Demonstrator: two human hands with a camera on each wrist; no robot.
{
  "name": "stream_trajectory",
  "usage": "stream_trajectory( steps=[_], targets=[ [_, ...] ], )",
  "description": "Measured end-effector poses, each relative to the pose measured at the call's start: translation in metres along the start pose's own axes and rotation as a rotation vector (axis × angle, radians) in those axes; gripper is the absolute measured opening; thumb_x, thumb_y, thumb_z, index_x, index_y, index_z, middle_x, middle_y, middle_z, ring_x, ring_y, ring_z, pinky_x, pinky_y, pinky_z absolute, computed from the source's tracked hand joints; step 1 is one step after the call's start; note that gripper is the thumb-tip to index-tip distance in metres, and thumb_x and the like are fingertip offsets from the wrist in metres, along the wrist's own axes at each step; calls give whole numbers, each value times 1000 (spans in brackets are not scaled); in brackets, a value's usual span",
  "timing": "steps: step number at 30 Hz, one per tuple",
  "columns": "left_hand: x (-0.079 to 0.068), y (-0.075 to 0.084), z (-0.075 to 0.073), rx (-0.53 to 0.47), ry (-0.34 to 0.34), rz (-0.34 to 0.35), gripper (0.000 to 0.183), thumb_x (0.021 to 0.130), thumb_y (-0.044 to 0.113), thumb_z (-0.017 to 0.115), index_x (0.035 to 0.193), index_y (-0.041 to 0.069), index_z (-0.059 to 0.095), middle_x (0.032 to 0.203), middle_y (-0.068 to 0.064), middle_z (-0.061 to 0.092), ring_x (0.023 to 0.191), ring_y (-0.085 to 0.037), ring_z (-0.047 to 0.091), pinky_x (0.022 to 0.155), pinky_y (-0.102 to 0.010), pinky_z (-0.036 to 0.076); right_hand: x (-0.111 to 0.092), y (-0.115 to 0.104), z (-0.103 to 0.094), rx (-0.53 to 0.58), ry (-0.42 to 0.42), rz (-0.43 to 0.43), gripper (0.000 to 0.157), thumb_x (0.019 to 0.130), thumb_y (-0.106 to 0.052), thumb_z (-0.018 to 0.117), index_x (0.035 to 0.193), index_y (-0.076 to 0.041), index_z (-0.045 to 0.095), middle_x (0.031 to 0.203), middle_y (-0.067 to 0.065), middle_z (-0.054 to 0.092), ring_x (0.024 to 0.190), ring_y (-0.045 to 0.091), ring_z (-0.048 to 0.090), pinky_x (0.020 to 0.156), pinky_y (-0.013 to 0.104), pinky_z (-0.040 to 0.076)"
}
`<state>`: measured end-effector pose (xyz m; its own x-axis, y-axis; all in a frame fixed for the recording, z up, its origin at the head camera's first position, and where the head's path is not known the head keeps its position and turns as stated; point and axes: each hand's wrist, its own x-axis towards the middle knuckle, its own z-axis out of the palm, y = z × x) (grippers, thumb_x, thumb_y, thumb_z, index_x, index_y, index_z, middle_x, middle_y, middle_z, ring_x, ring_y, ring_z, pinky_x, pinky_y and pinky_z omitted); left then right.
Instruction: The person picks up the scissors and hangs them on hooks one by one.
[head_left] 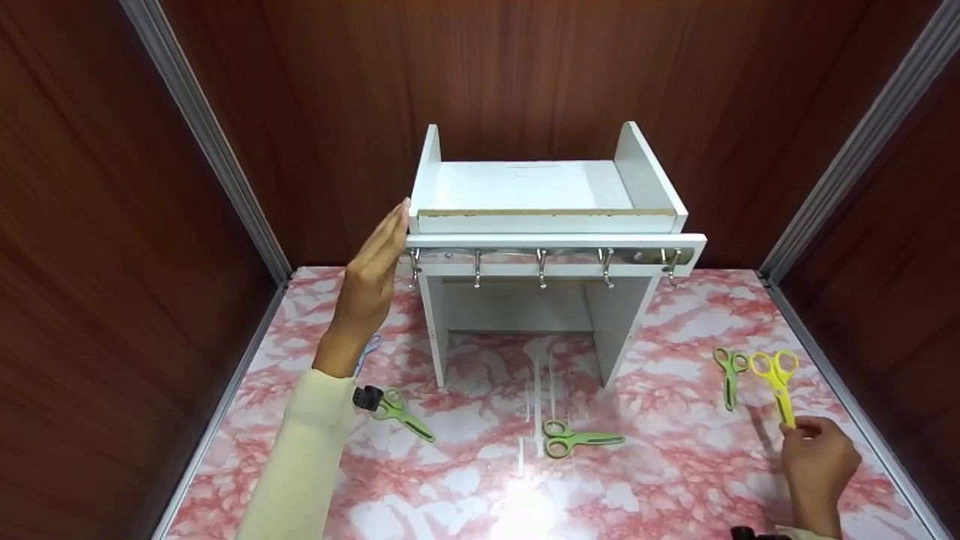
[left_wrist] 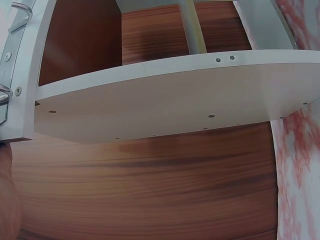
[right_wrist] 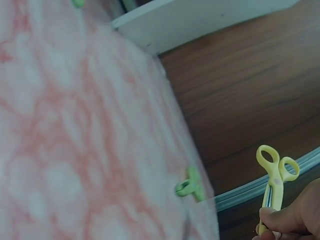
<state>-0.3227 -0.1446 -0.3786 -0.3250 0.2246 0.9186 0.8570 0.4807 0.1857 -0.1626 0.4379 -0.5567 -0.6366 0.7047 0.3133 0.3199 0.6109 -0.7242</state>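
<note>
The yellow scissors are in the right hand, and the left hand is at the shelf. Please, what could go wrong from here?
The right hand pinches the yellow scissors by the blade end, handles up, so they might slip or tip.
If dropped, they could hit the green scissors lying close by.
The left hand rests against the shelf; a hard push might shift it.

pink marbled tabletop [head_left: 450,484], white rack [head_left: 547,224] standing on it, three green scissors [head_left: 409,421] [head_left: 579,439] [head_left: 730,381], partly hidden blue scissors [head_left: 365,355]
</note>
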Motion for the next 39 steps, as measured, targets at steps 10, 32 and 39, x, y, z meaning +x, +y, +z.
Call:
stream_trajectory(
  steps=[10, 32, 39],
  targets=[
    [4, -2, 0, -17, -11, 18, 47, 99, -12, 53, 145, -4, 51, 151, -18, 50, 140, -31, 47, 117, -39, 39, -7, -20, -11, 102, -38, 51, 19, 89, -3, 74, 105, 8, 72, 67, -2, 68, 48, -12, 44, 44, 12, 40],
    [2, -2, 0, -29, -5, 21, 47, 99, -12, 53, 145, -4, 51, 151, -18, 50, 140, -32, 47, 117, -40, 38, -9, -48, -29, 80, 4, 18, 22, 91, -11, 76, 108, 3, 74, 65, -26, 54, 53, -12, 44, 47, 11, 37],
    [1, -1, 0, -29, 5, 24, 48, 98, -13, 52, 145, -3, 52, 150, -18, 51, 140, -32, 48, 117, -40, 39, -13, -59, -36, 108, 24, 0, 21, 91, -9, 75, 107, 3, 74, 65, -34, 48, 55, -16, 44, 48, 9, 37]
  ],
)
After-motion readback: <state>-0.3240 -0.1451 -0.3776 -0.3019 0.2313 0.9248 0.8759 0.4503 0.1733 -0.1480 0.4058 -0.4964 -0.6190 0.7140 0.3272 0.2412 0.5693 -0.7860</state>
